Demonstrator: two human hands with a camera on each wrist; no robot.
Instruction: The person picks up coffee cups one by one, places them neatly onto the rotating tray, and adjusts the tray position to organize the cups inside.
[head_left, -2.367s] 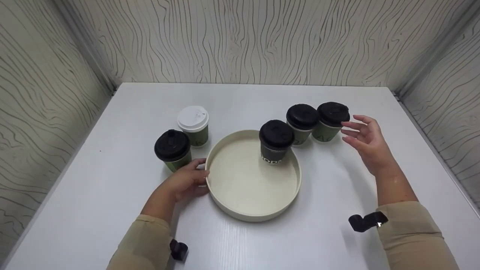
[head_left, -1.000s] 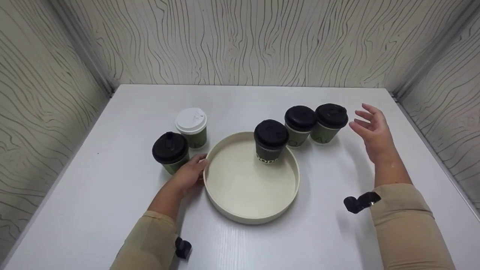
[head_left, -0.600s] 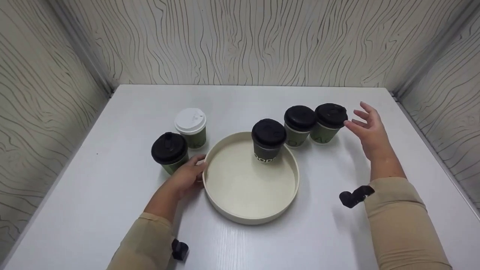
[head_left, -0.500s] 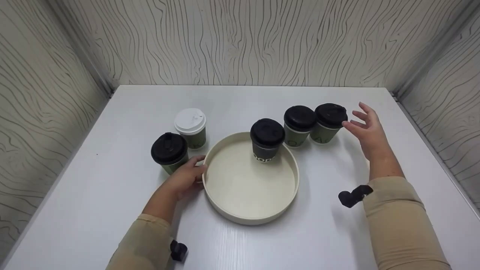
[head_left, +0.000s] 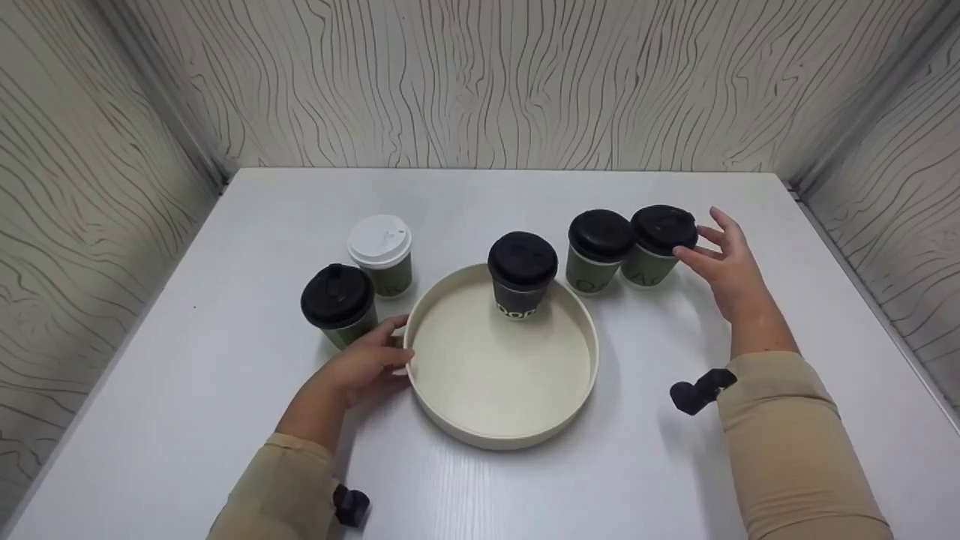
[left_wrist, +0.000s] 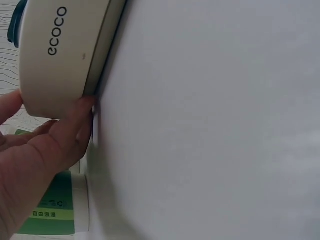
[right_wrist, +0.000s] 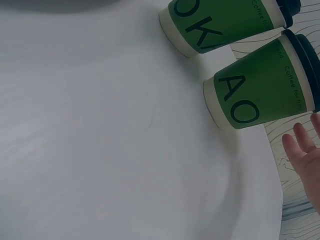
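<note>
My left hand (head_left: 364, 367) grips the rim of a round cream tray (head_left: 499, 439), thumb on top of the rim and fingers at the outer wall and base. On the tray's far side stands a dark grey paper cup (head_left: 519, 296) with a black lid. My right hand (head_left: 727, 262) is at the right side of a green cup (head_left: 649, 264) with a black lid, its fingers spread and thumb at the lid's edge. In the right wrist view, the fingertips (right_wrist: 295, 137) sit just beside that lid; whether they touch it, I cannot tell.
Another black-lidded green cup (head_left: 592, 274) stands close left of the right-hand one. On the left are a white-lidded green cup (head_left: 394, 276) and a black-lidded green cup (head_left: 337, 300), close to my left hand. Patterned panels (head_left: 480, 82) enclose the white table (head_left: 247, 315).
The dark cup has shifted left with the tray's far side, its lettering turned; the tray appears rotated under my left hand. My right hand, after drawing back, has come closer to the right-hand cup.
</note>
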